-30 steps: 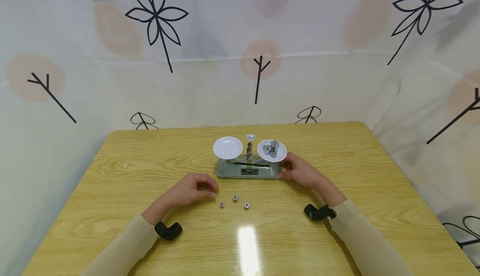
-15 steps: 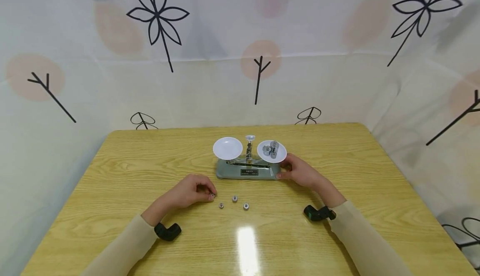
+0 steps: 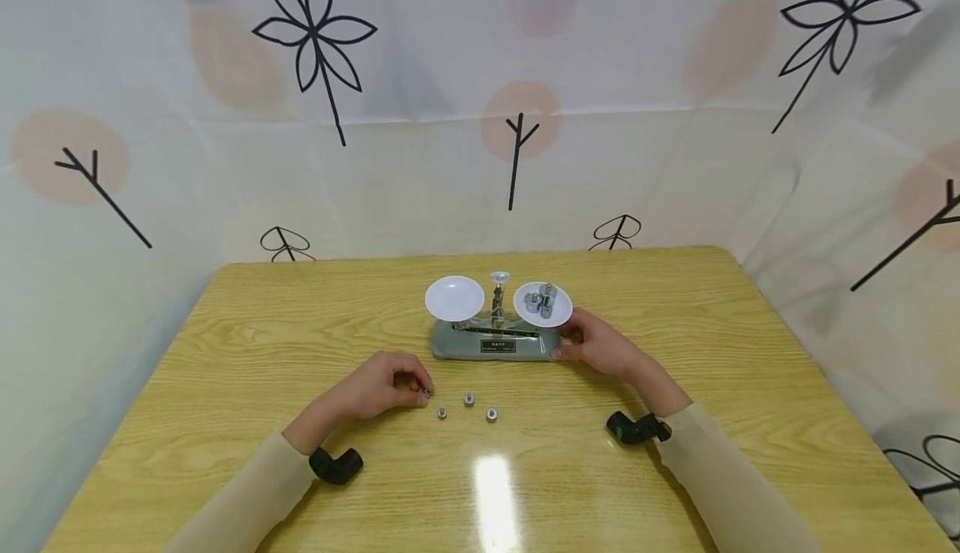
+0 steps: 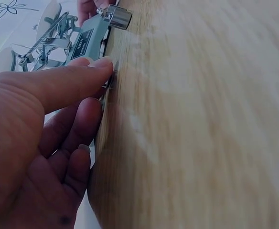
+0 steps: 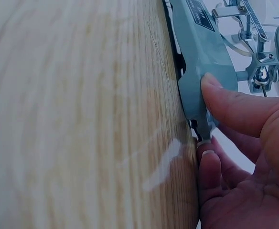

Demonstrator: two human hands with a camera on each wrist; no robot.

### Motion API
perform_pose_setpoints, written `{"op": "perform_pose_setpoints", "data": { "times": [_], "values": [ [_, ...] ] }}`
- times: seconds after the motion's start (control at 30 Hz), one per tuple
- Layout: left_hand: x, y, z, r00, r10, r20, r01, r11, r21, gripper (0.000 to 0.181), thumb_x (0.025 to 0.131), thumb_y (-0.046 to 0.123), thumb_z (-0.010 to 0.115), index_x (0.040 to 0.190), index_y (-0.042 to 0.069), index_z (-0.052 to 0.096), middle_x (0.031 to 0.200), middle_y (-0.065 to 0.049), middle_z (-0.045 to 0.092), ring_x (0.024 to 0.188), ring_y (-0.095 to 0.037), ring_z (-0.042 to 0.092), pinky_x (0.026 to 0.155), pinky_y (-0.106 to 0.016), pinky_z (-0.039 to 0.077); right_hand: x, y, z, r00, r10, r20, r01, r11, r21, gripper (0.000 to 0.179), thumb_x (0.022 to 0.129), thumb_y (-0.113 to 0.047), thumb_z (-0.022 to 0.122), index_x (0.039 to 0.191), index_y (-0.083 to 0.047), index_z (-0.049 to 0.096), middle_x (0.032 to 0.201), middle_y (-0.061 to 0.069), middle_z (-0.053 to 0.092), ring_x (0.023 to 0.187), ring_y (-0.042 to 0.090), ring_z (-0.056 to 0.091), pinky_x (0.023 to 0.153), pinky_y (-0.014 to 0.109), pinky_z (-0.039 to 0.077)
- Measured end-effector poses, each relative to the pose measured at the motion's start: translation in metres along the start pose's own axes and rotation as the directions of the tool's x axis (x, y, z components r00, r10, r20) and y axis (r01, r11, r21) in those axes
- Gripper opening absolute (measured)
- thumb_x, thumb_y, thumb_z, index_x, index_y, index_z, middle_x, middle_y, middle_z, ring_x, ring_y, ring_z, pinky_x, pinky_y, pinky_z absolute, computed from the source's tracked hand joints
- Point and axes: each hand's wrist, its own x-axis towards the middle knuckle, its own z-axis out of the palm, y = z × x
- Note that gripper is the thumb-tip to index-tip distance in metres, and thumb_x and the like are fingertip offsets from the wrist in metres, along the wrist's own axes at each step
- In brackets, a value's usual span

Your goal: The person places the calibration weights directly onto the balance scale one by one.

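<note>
A balance scale (image 3: 495,346) with a grey-green base stands on the table; its left pan (image 3: 455,299) is bare, and several metal weights (image 3: 547,301) sit in the right pan (image 3: 562,317). My right hand (image 3: 603,344) grips the right end of the base, thumb (image 5: 225,98) on its front and fingers round the end. In front and to the left, my left hand (image 3: 378,384) pinches a small metal weight (image 3: 425,393) between thumb and finger, low at the tabletop. Thumb and fingers hide most of that weight in the left wrist view.
Three small weights lie loose in front of the scale: a left one (image 3: 442,413), a rear one (image 3: 468,399) and a right one (image 3: 491,414). The wooden table (image 3: 300,311) ends at a patterned cloth backdrop (image 3: 420,186).
My left fingers have closed in on a small weight, which came into view between thumb and finger half a second ago. The right hand stays on the scale's base.
</note>
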Motion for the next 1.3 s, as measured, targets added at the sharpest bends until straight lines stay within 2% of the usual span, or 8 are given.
{"op": "perform_pose_setpoints", "data": {
  "times": [0.27, 0.4, 0.5, 0.63, 0.83, 1.3],
  "values": [
    [-0.001, 0.002, 0.002, 1.0, -0.005, -0.009, 0.005, 1.0, 0.011, 0.01, 0.088, 0.008, 0.077, 0.097, 0.011, 0.075, 0.097, -0.001, 0.069, 0.081, -0.013, 0.059, 0.074, -0.028, 0.05, -0.001, 0.001, 0.0, 1.0, -0.001, -0.004, 0.001, 1.0, 0.008, 0.051, 0.088, -0.006, 0.075, 0.134, 0.001, 0.054, 0.129, 0.018, 0.054, 0.114, 0.034, 0.051, 0.101, 0.053, 0.04],
    [-0.003, 0.021, 0.0, 1.0, -0.007, -0.009, 0.007, 1.0, 0.025, 0.009, 0.087, 0.0, 0.075, 0.095, 0.004, 0.073, 0.095, -0.008, 0.069, 0.079, -0.014, 0.058, 0.072, -0.028, 0.049, -0.001, 0.002, 0.0, 1.0, 0.005, -0.005, -0.005, 1.0, 0.012, 0.052, 0.088, -0.007, 0.075, 0.134, 0.0, 0.054, 0.13, 0.018, 0.054, 0.115, 0.035, 0.051, 0.101, 0.053, 0.039],
    [-0.002, 0.022, 0.0, 1.0, -0.011, -0.005, 0.011, 1.0, 0.027, 0.009, 0.087, 0.001, 0.075, 0.095, 0.004, 0.073, 0.094, -0.008, 0.069, 0.079, -0.014, 0.058, 0.072, -0.028, 0.049, -0.001, 0.002, 0.001, 1.0, 0.008, -0.007, -0.008, 1.0, 0.016, 0.053, 0.088, -0.007, 0.075, 0.135, -0.001, 0.053, 0.131, 0.018, 0.053, 0.117, 0.035, 0.05, 0.103, 0.054, 0.038],
    [0.0, 0.007, 0.0, 1.0, -0.024, 0.004, 0.024, 1.0, 0.017, 0.011, 0.087, 0.009, 0.077, 0.097, 0.012, 0.073, 0.095, 0.0, 0.069, 0.081, -0.014, 0.059, 0.074, -0.028, 0.05, -0.001, 0.002, 0.0, 1.0, 0.007, -0.01, -0.007, 1.0, 0.007, 0.053, 0.088, -0.008, 0.075, 0.136, -0.001, 0.053, 0.131, 0.018, 0.053, 0.117, 0.036, 0.05, 0.103, 0.056, 0.038],
    [0.0, 0.006, -0.003, 1.0, -0.017, 0.015, 0.018, 0.999, -0.028, 0.01, 0.088, 0.011, 0.077, 0.098, 0.013, 0.073, 0.095, 0.001, 0.068, 0.083, -0.016, 0.061, 0.075, -0.029, 0.051, -0.001, 0.0, 0.0, 1.0, 0.019, -0.005, -0.019, 1.0, -0.002, 0.053, 0.088, -0.009, 0.075, 0.136, -0.002, 0.053, 0.13, 0.017, 0.053, 0.115, 0.035, 0.05, 0.102, 0.054, 0.038],
    [0.0, 0.007, -0.006, 1.0, -0.021, 0.012, 0.021, 0.999, -0.025, 0.012, 0.088, 0.01, 0.077, 0.099, 0.011, 0.072, 0.095, 0.002, 0.068, 0.084, -0.015, 0.064, 0.076, -0.031, 0.054, -0.001, 0.001, -0.001, 1.0, 0.002, -0.003, -0.002, 1.0, 0.014, 0.052, 0.088, -0.008, 0.076, 0.134, 0.0, 0.054, 0.129, 0.018, 0.054, 0.116, 0.035, 0.051, 0.102, 0.053, 0.039]
  ]
}}
